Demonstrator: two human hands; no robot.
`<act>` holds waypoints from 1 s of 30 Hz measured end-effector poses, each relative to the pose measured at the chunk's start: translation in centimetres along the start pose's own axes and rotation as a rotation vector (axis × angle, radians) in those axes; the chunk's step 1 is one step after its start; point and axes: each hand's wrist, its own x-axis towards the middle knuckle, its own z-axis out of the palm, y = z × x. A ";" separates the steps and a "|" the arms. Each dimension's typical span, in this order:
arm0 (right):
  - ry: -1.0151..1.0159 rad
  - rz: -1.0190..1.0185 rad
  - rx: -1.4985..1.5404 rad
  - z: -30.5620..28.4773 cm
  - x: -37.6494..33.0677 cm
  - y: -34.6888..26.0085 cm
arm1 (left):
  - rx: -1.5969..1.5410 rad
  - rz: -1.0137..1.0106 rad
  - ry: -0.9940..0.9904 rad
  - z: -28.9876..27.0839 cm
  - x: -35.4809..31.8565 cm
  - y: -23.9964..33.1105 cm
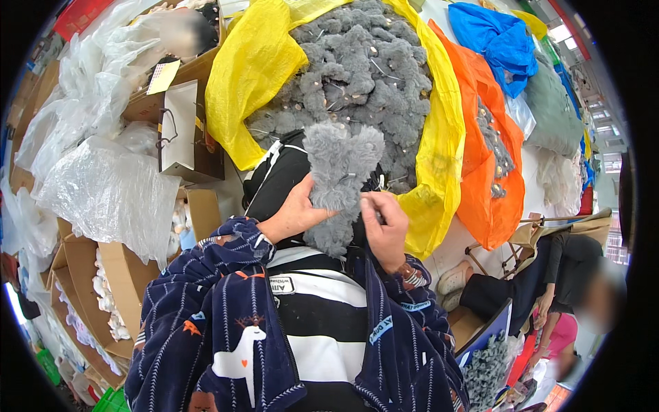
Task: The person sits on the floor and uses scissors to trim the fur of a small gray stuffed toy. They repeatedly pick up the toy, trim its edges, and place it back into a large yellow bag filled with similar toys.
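A grey furry plush piece (338, 161) with two ear-like lobes at its far end is held up over my lap. My left hand (294, 211) grips it from the left, thumb lying across its front and the other fingers hidden behind. At its right edge my right hand (386, 232) is closed in a pinch, fingertips beside the fur. Whatever lies between those fingertips is too small to make out. Just beyond, a yellow sack (443, 175) gapes around a heap of similar grey plush pieces (360, 69).
An orange sack (504, 199) with more grey pieces and a blue bag (491, 44) are at the right. Cardboard boxes (127, 275) and clear plastic bags (103, 192) crowd the left. A paper bag (182, 130) stands beside the yellow sack. Another person's leg (504, 292) extends at lower right.
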 end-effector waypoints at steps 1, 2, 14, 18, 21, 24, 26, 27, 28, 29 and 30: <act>-0.041 -0.026 0.007 0.1 0.2 -0.4 | 0.007 -0.006 -0.012 0.0 0.0 -0.2; -0.067 -0.057 0.007 0.4 0.3 -0.4 | 0.015 -0.012 -0.024 -0.3 0.0 -0.6; -0.172 0.068 0.027 1.5 1.4 0.7 | 0.034 -0.025 -0.145 -0.8 0.3 0.4; -0.229 0.175 0.120 0.4 0.9 1.1 | -0.087 -0.117 -0.125 -0.9 0.7 0.2; -0.177 0.147 0.092 0.0 0.9 0.6 | -0.138 -0.154 -0.120 -1.1 0.6 0.1; -0.128 0.037 -0.039 -0.4 1.1 -0.3 | -0.141 -0.165 -0.122 -1.1 0.7 0.3; -0.169 0.012 -0.215 -0.8 1.1 -0.8 | -0.124 -0.158 -0.124 -1.2 0.7 0.3; -0.161 -0.033 -0.264 -0.8 1.1 -0.7 | -0.114 -0.154 -0.127 -1.3 0.7 0.2; -0.153 -0.079 -0.313 -0.8 1.0 -0.7 | -0.115 -0.160 -0.130 -1.3 0.7 0.3; -0.146 -0.124 -0.361 -0.7 1.0 -0.7 | -0.115 -0.165 -0.133 -1.3 0.7 0.3; -0.147 -0.144 -0.389 -0.6 1.1 -0.8 | -0.116 -0.171 -0.137 -1.4 0.7 0.4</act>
